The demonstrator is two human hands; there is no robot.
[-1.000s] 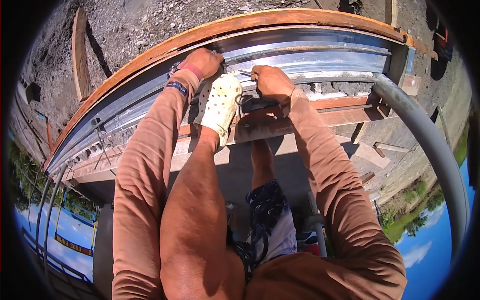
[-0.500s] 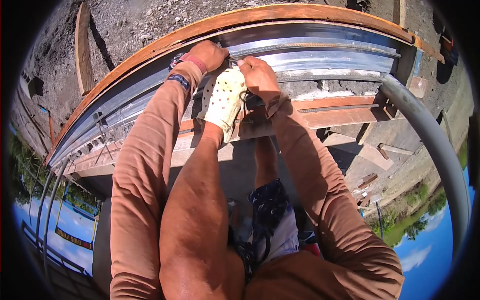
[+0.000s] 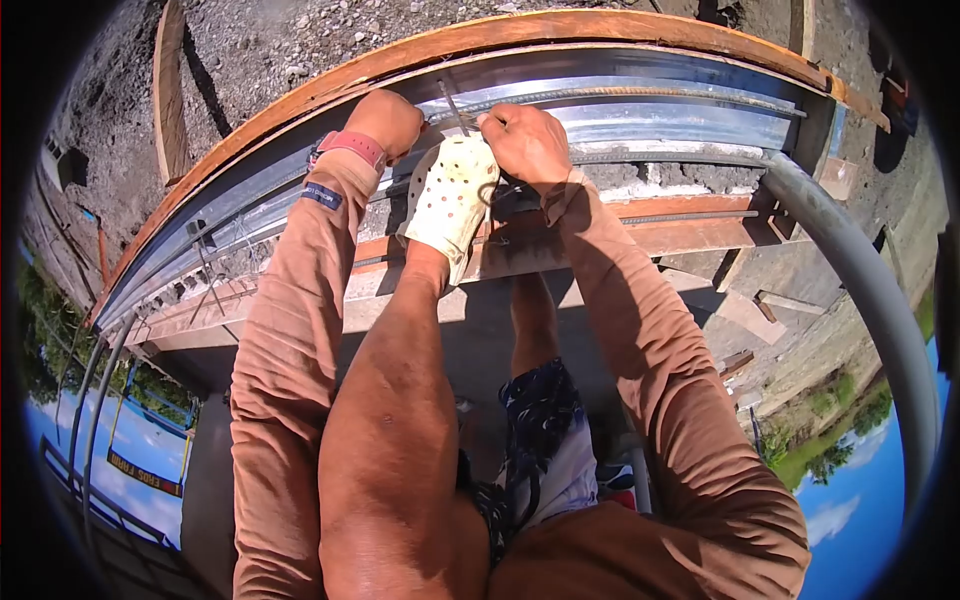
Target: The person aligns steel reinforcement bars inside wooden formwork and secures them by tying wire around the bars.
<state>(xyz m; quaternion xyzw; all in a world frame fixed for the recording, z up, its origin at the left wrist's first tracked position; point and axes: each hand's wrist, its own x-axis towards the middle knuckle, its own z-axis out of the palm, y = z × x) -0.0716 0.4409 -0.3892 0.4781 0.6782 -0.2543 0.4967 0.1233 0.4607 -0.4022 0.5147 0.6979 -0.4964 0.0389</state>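
Observation:
My left hand (image 3: 386,124), a red band on its wrist, is closed beside the long ribbed steel bar (image 3: 620,92); its fingertips are hidden, so what it holds is unclear. My right hand (image 3: 527,146) is closed at the same bar, thumb and fingers pinched together on something too small to make out. Between the hands a short, thin metal rod (image 3: 453,108) stands tilted across the bar. Just below, my foot in a cream perforated clog (image 3: 452,195) rests on the formwork. A curled dark wire (image 3: 488,193) shows at the clog's right side.
Shiny corrugated metal sheet (image 3: 660,122) lines the curved formwork, edged by an orange-brown wooden board (image 3: 560,27). A thick grey pipe (image 3: 860,250) curves down on the right. Gravel (image 3: 300,45) lies beyond, with a loose plank (image 3: 170,100) at upper left.
My left hand has moved left and slightly down, away from my right hand, uncovering the short rod. My right hand has shifted slightly right.

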